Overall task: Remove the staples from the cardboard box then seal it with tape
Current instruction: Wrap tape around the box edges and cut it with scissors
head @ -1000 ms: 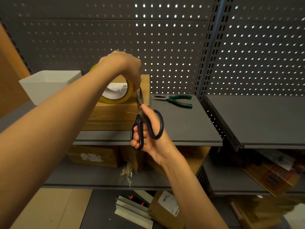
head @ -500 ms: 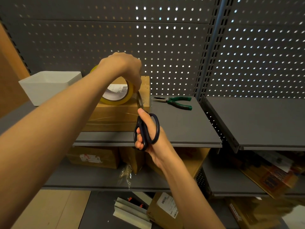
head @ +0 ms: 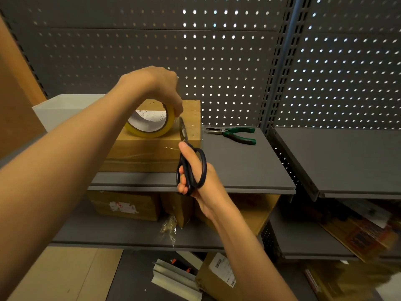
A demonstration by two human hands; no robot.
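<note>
Since the earlier frame, the scissors (head: 191, 164) had been squeezed nearly closed, their black loops drawn together, the blades raised to the strip of tape beside the roll. They were gripped by the right hand (head: 196, 177), fingers through the loops. The yellow tape roll (head: 152, 124) was held upright on edge by the left hand (head: 154, 85), fingers curled over its top, above the cardboard box (head: 149, 151). The box was seen resting on the grey shelf (head: 245, 168), clear tape across its top. Green-handled pliers (head: 234, 134) were left lying on the shelf to the right of the box, apart from it
</note>
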